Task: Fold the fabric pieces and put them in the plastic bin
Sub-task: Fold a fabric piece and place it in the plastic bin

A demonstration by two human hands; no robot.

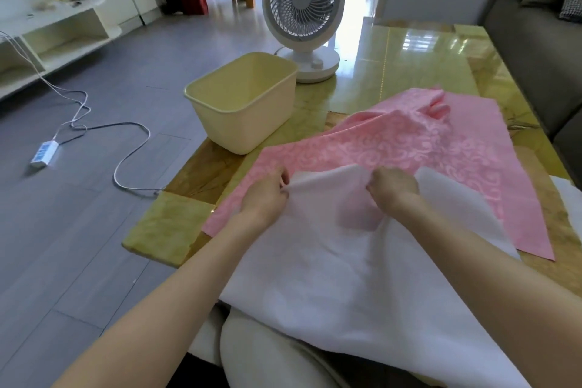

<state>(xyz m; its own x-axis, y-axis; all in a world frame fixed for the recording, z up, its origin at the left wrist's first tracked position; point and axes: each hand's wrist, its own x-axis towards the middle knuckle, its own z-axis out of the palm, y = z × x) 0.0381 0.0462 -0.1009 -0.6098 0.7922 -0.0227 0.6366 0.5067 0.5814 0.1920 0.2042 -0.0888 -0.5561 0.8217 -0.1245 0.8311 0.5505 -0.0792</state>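
White cloth point(346, 261), thin and limp, drapes from table point(409, 66) edge into the lap, its far edge pinched by both hands: left hand point(264, 198) and right hand point(395, 187), fingers curled on it. Pink patterned cloth point(409, 148) lies under it, further out. Cream plastic bin point(242, 101) sits far-left, nearer left hand, w/ fan point(302, 12) behind.
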